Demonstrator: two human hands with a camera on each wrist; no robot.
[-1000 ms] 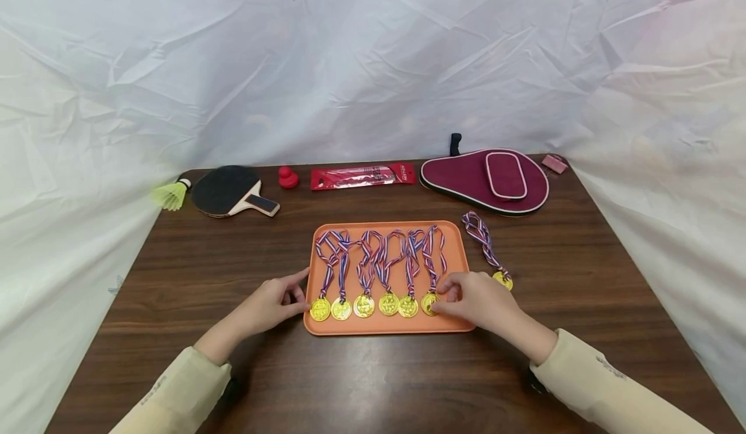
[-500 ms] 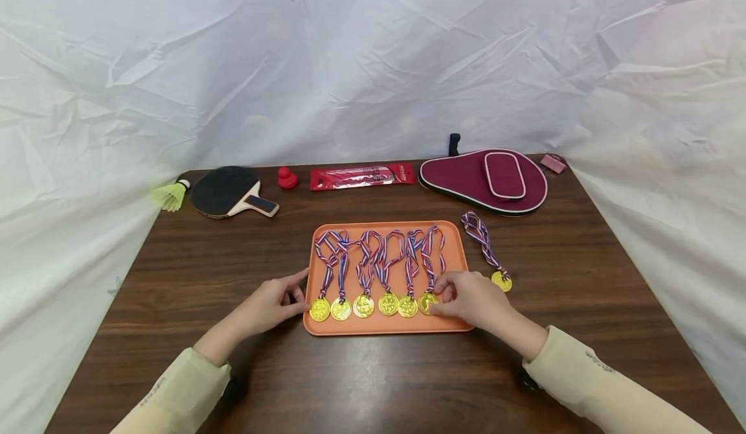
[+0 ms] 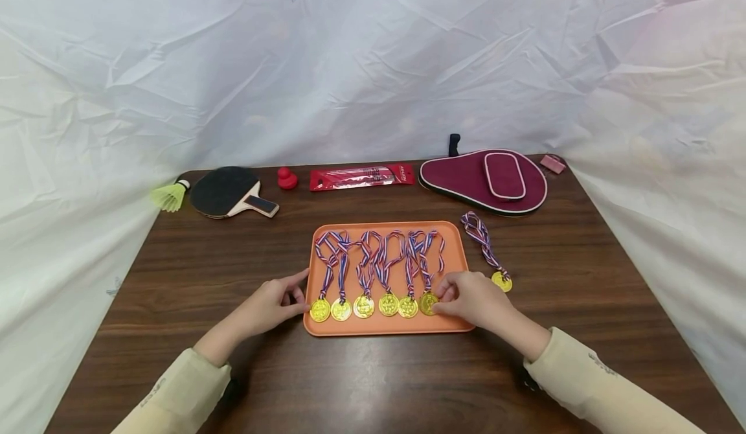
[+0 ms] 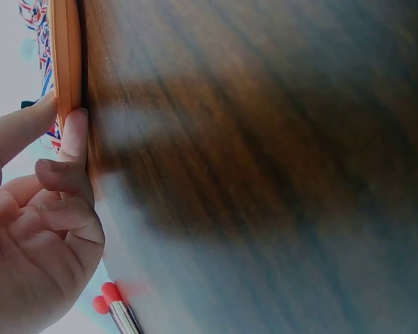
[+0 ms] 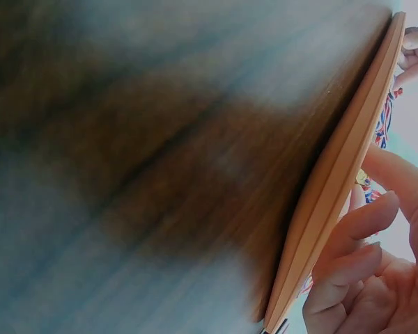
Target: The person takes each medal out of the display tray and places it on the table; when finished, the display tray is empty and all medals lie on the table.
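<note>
An orange tray (image 3: pixel 384 328) lies on the table with several gold medals in a row, their striped ribbons stretched toward the far side. My left hand (image 3: pixel 278 303) grips the tray's left rim; in the left wrist view the thumb and a finger (image 4: pixel 73 136) pinch the tray wall (image 4: pixel 66 56). On the right side of the tray, my right hand (image 3: pixel 479 299) holds the rightmost medal (image 3: pixel 428 303) at its right edge between thumb and finger. One more medal (image 3: pixel 501 282) with its ribbon lies on the table outside the tray, beyond that hand.
Along the back lie a shuttlecock (image 3: pixel 171 196), a table tennis paddle (image 3: pixel 227 191), a small red object (image 3: pixel 287 178), a red packet (image 3: pixel 361 177), a maroon paddle case (image 3: pixel 466 180) and a small pink item (image 3: pixel 552 163). A white sheet hangs behind the table.
The rightmost medal has shifted slightly left, and its ribbon has slid a little toward the near side. My right hand has moved slightly left with it; the left hand stays on the rim.
</note>
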